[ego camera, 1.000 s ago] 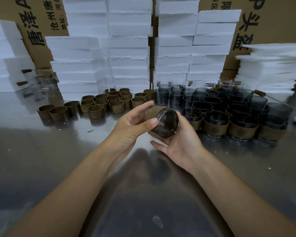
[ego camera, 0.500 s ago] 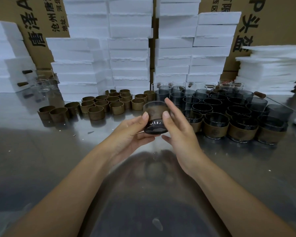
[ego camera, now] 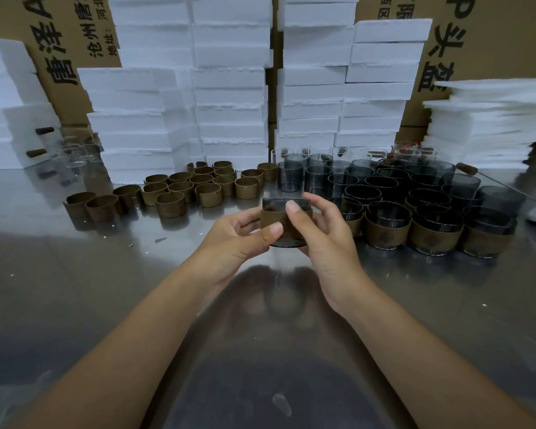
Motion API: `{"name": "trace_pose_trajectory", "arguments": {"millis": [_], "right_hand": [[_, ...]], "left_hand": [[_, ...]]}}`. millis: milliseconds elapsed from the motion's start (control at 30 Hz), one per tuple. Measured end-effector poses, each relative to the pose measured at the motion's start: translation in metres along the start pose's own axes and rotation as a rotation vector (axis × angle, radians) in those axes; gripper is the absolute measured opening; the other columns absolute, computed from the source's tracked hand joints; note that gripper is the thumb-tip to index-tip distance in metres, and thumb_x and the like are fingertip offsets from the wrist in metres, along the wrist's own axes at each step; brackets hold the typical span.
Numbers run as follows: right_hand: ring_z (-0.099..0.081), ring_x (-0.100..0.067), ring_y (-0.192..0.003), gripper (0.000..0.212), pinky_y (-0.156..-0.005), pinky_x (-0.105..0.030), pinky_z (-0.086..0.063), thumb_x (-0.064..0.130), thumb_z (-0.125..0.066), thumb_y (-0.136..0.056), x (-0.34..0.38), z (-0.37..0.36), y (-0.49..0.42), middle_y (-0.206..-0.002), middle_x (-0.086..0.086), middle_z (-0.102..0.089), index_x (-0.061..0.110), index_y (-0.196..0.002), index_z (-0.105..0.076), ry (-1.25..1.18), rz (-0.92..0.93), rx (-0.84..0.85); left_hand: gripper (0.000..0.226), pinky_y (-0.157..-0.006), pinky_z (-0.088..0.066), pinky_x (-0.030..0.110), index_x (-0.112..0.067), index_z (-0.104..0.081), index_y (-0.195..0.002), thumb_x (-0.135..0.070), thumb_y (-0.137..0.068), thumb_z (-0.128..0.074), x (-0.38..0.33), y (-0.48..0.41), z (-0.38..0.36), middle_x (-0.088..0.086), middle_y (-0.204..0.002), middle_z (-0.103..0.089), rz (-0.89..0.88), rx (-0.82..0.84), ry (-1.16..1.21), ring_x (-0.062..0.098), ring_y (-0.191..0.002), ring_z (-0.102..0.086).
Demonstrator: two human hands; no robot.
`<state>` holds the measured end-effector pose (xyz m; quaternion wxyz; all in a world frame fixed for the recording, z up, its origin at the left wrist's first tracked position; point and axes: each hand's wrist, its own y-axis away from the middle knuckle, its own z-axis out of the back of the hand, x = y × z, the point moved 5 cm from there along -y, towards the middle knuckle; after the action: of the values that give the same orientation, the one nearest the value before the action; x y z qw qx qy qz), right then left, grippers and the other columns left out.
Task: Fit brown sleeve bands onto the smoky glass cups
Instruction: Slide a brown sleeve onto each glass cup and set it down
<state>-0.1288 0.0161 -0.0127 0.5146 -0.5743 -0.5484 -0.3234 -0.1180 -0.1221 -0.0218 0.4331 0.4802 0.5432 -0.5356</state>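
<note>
Short round smoky-grey glass cup (ego camera: 276, 203) is held upright, mouth up, long axis vertical, in the air just above the shiny steel table (ego camera: 106, 289), between both hands. Brown wrap-around sleeve band (ego camera: 273, 218) sits around its wall; a strip of glass shows above it and the dark base below.

Left hand (ego camera: 235, 239) comes in from the left, thumb pressed on the band's lower front, fingers curled behind. Right hand (ego camera: 328, 239) comes in from the right, thumb tip on the band's top edge, fingers wrapped round the far side. Both hands grip closed on the cup; both forearms reach in low, wrists near level.

Band looks seated or nearly so; likely a last squaring, then set-down.

Row of finished banded cups (ego camera: 430, 236) stands to the right, nearer the right hand. Loose brown bands (ego camera: 198, 187) stand to the left, bare smoky cups (ego camera: 369, 181) behind.
</note>
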Motion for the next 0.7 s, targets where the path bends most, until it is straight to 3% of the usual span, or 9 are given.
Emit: {"name": "trace_pose_trajectory", "arguments": {"millis": [167,300,400,500,567,700], "right_hand": [[-0.062,0.015,-0.073,0.06,-0.06,-0.003,-0.044,0.021,-0.08,-0.074,-0.002,0.003,-0.001,-0.096,0.014,-0.063,0.022,-0.126,-0.05,0.059,0.034,-0.039],[-0.057,0.023,-0.078,0.053,-0.061,0.0,-0.042,0.023,-0.08,-0.074,-0.001,0.004,0.0,-0.098,0.018,-0.055,0.025,-0.12,-0.054,0.085,0.055,-0.05],[-0.059,0.002,-0.101,0.055,-0.077,-0.01,-0.048,0.029,-0.083,-0.071,0.0,0.007,0.002,-0.112,0.009,-0.058,0.031,-0.117,-0.053,0.202,0.1,-0.124],[-0.053,-0.007,-0.111,0.062,-0.09,-0.019,-0.045,0.034,-0.084,-0.067,0.008,0.01,0.006,-0.114,0.016,-0.052,0.038,-0.114,-0.045,0.418,0.229,-0.226],[-0.05,-0.005,-0.11,0.064,-0.085,-0.013,-0.04,0.038,-0.084,-0.066,0.012,0.012,0.007,-0.11,0.02,-0.048,0.041,-0.113,-0.04,0.514,0.279,-0.25],[-0.046,-0.006,-0.107,0.07,-0.076,-0.011,-0.033,0.04,-0.081,-0.068,0.006,0.017,0.002,-0.116,0.01,-0.047,0.033,-0.124,-0.039,0.637,0.225,-0.195]], "left_hand": [[0.045,-0.09,-0.048,0.032,-0.021,-0.068,-0.109,-0.033,-0.067,-0.078,-0.002,0.003,-0.004,0.001,-0.111,-0.072,0.0,0.018,-0.052,0.023,-0.113,-0.062],[0.035,-0.093,-0.047,0.033,-0.021,-0.069,-0.107,-0.029,-0.074,-0.078,0.0,0.003,-0.005,0.002,-0.109,-0.072,0.029,0.057,-0.052,0.019,-0.11,-0.064],[0.05,-0.09,-0.048,0.029,-0.021,-0.061,-0.12,-0.024,-0.072,-0.075,0.001,0.002,-0.005,-0.002,-0.113,-0.071,0.073,0.1,-0.011,0.013,-0.108,-0.065],[0.066,-0.088,-0.049,0.028,-0.027,-0.056,-0.124,-0.02,-0.064,-0.082,0.001,0.0,-0.001,-0.008,-0.109,-0.072,0.085,0.074,0.024,0.008,-0.104,-0.067],[0.065,-0.087,-0.049,0.03,-0.029,-0.058,-0.122,-0.024,-0.063,-0.083,0.0,-0.001,0.0,-0.007,-0.11,-0.072,0.077,0.051,0.012,0.009,-0.104,-0.066],[0.057,-0.083,-0.051,0.029,-0.028,-0.063,-0.116,-0.027,-0.06,-0.077,-0.002,-0.002,0.002,-0.007,-0.108,-0.072,0.052,-0.021,0.042,0.009,-0.102,-0.067]]}}
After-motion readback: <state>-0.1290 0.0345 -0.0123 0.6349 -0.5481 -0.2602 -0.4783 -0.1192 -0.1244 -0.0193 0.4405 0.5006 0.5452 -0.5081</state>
